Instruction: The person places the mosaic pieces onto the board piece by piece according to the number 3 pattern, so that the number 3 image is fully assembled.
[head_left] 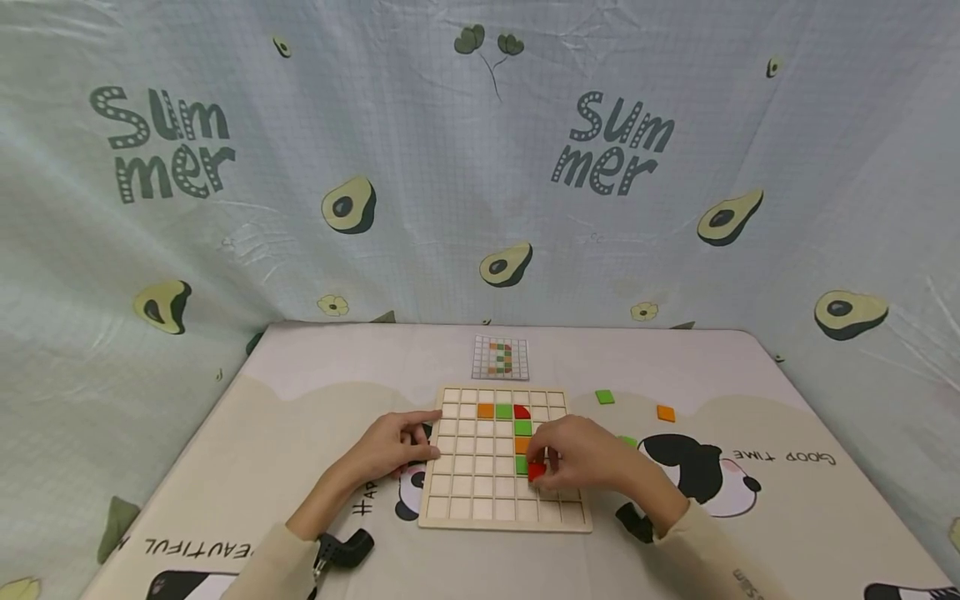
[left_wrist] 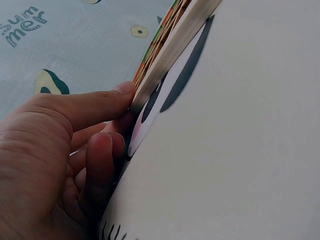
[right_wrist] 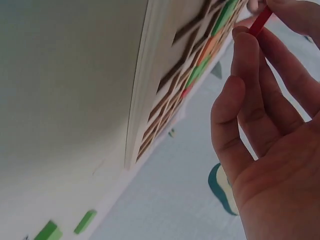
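A wooden grid board [head_left: 472, 527] lies on the table. Along an upper row sit an orange tile [head_left: 486, 411], a green tile [head_left: 503, 411] and a red rounded tile [head_left: 522, 412]. Below the red one, a green tile [head_left: 522, 427], an orange tile [head_left: 521, 445] and another green tile [head_left: 521, 465] run down one column. My right hand [head_left: 581, 454] pinches a red tile [right_wrist: 260, 21] between thumb and fingertips, just right of the lowest green one. My left hand [head_left: 386, 446] touches the board's left edge with extended fingertips; its other fingers bend underneath.
Behind the board lies a small printed card [head_left: 500, 358] with a coloured grid pattern. To the right are a loose green tile [head_left: 604, 397], an orange tile [head_left: 665, 413] and a partly covered green tile [head_left: 628, 441]. A patterned curtain [head_left: 420, 167] hangs behind the table.
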